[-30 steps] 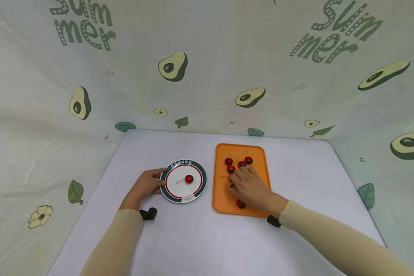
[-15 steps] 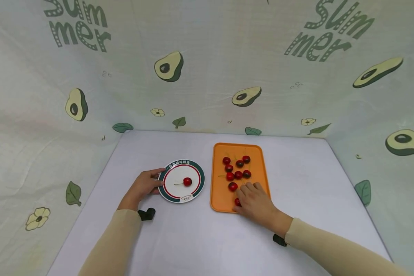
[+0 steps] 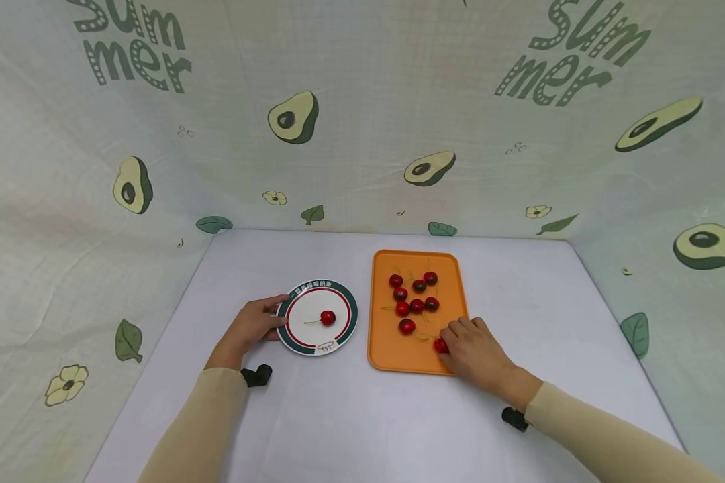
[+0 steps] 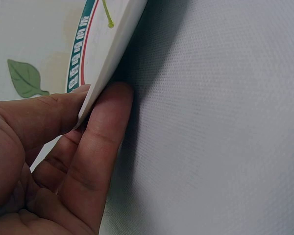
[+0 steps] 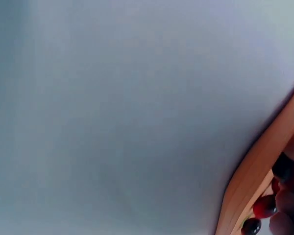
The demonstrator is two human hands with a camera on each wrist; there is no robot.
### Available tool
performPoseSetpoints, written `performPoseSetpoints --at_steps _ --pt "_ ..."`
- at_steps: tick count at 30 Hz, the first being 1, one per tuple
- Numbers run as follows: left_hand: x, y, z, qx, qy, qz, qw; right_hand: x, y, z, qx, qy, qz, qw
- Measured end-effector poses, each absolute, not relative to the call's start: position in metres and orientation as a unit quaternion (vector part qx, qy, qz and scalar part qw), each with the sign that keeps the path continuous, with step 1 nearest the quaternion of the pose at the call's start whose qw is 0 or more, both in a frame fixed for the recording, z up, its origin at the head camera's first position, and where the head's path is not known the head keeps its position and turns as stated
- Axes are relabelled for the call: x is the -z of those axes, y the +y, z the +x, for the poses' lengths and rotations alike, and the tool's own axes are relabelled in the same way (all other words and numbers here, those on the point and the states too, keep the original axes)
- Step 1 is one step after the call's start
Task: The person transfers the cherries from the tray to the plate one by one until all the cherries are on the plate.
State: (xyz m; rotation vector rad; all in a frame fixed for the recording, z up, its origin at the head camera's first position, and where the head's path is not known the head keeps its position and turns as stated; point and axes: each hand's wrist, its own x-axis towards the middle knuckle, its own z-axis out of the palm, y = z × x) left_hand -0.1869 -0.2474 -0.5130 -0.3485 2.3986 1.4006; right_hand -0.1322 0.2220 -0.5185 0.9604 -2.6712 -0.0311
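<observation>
Left hand at the left rim of the round plate, thumb on top of the rim and fingers beneath it, pinching the edge; plate slightly lifted on that side in the left wrist view. One cherry with stem near the plate's middle. Green band of the plate bearing small white characters, too small to read. Bare strip of white table between plate and orange tray; the two near but apart. Seven cherries loose in the tray's middle. Right hand over the tray's near right corner, fingers curled, fingertips pinching one cherry just above the tray floor. Open table right of the tray. "Summer" printed on the cloth backdrop, upper left and upper right.
</observation>
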Motion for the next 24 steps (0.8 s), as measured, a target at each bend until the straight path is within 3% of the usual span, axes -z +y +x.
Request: performPoseSetpoints --at_steps 14,24 --pt "0.513 -0.247 -0.186 -0.500 0.841 -0.119 0.171 0.509 0.214 -0.172 0.009 -0.903 0.369 0.219" --pt "0.515 -0.248 -0.187 -0.495 0.845 -0.117 0.167 0.495 0.174 -0.204 0.038 -0.900 0.381 0.208"
